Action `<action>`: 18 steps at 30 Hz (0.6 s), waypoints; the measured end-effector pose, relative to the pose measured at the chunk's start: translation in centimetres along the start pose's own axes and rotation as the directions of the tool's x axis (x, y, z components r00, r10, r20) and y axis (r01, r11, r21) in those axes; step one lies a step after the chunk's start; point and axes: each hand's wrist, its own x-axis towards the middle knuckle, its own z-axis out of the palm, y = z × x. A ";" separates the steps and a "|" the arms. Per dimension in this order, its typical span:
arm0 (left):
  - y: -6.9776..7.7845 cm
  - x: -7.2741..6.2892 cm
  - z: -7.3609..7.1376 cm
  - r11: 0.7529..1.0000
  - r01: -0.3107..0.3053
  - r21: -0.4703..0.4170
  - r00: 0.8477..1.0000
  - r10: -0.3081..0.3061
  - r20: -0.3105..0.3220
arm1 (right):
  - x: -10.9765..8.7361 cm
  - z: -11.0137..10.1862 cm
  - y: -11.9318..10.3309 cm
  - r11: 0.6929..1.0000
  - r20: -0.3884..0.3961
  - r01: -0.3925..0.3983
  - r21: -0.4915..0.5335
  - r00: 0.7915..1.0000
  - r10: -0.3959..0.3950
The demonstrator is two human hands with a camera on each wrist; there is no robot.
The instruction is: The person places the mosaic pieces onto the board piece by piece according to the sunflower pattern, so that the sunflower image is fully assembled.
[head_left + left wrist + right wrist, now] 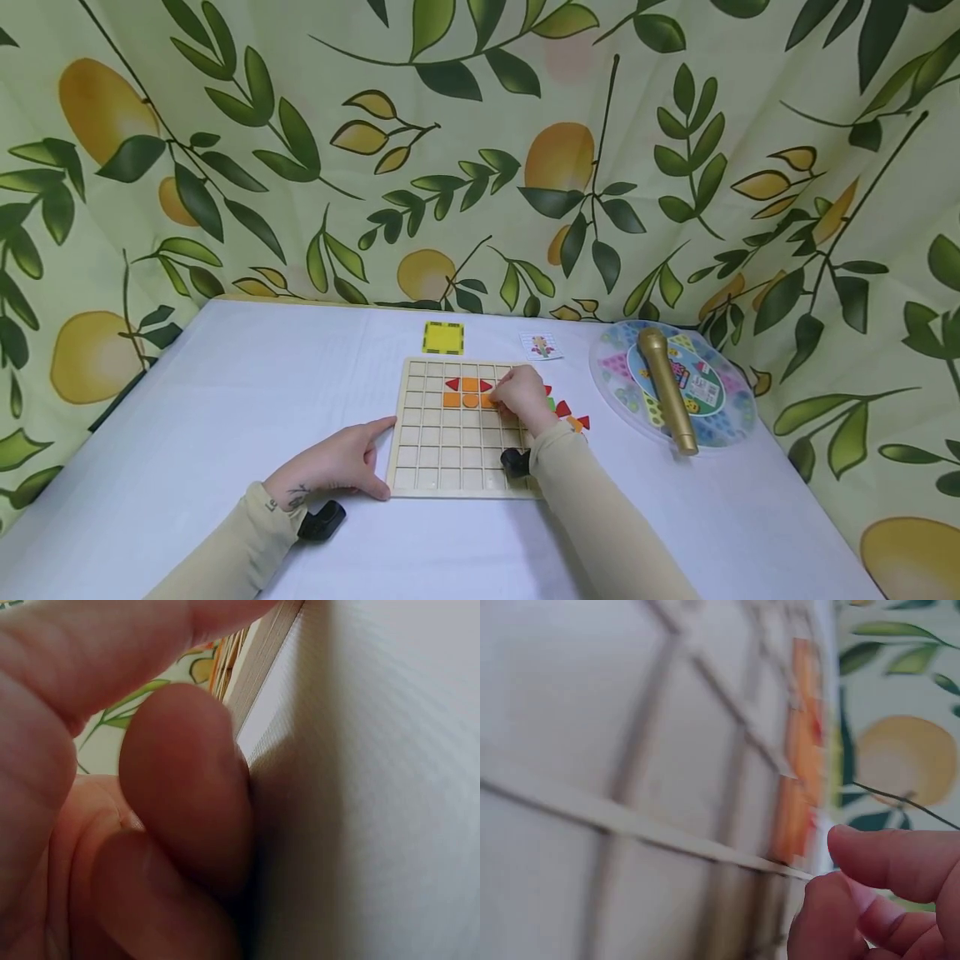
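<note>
A wooden grid board (431, 456) lies on the white table. Near its top sit an orange square (469, 384) between two red triangles (452, 384); below them are another orange square (452, 400), an orange circle (470, 401) and a partly covered orange piece (487, 402). My left hand (337, 458) rests at the board's left edge, index finger near mid-edge and thumb by the lower corner. Over the board's right side, my right hand (522, 395) has its bent fingertips right at the partly covered orange piece; whether they pinch anything, I cannot tell.
Loose red, green and orange pieces (563, 409) lie right of the board, partly behind the right hand. Behind it are a yellow square tile (443, 338) and a small picture card (541, 345). A gold microphone (667, 392) lies across a round clear case (731, 417) at right.
</note>
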 end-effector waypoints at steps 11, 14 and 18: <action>0.2 0.1 -0.1 1.000 0.010 0.020 1.000 -0.010 0.001 | -1.6 -7.4 3.2 0.999 -0.048 0.016 -0.046 0.999 -0.018; 0.1 0.1 -0.1 1.000 0.014 0.017 1.000 -0.014 -0.001 | -1.9 -8.0 4.5 0.994 -0.042 -0.020 -0.109 0.999 0.015; 0.0 0.1 0.0 1.000 0.019 0.008 1.000 -0.019 -0.002 | -2.2 -8.0 6.0 0.977 -0.029 -0.041 -0.208 0.999 0.036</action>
